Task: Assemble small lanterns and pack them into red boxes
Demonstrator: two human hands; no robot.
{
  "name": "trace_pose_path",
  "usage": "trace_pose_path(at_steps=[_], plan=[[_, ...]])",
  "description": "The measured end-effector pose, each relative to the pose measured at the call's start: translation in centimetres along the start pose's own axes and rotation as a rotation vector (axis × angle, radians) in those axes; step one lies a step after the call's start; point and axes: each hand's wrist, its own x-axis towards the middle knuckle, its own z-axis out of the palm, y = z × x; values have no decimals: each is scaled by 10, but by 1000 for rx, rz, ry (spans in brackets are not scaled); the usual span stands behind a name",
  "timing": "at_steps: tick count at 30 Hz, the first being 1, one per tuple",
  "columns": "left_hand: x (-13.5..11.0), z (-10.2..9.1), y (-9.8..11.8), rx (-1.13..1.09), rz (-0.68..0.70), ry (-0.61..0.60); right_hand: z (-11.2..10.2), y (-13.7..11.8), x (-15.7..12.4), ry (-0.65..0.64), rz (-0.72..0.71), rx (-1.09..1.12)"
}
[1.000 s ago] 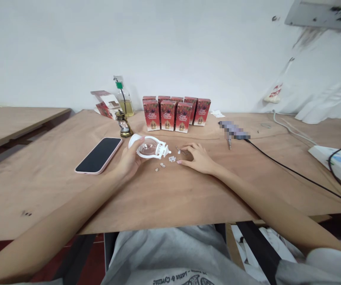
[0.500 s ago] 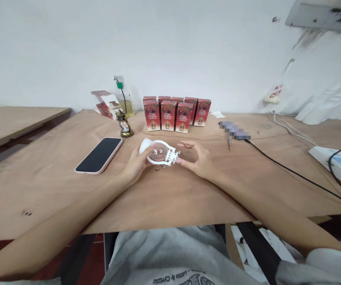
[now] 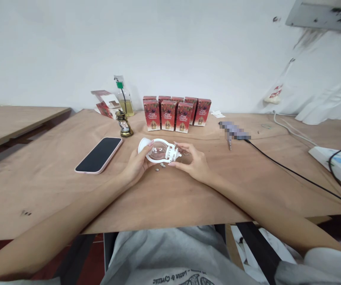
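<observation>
My left hand grips a small white lantern with a clear globe, held on its side just above the wooden table. At the lantern's right end my right hand is pinched, holding a thin wire handle against the white cap. A few small button cells lie on the table under the lantern.
A pink-cased phone lies left of my hands. Behind stand a small bronze lantern, an oil bottle and several red boxes. A tool with a black cable and a white power strip lie to the right.
My right hand picked the wire handle off the table and brought it to the lantern's end. My left hand shifted the lantern right and lifted it a little.
</observation>
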Motion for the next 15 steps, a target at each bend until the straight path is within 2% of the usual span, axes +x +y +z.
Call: trace_pose_path(at_steps=[8, 15], plan=[[1, 0, 0, 6, 1, -12, 1, 3, 0, -46, 27, 27], [-2, 3, 0, 47, 95, 68, -1, 2, -1, -95, -25, -129]])
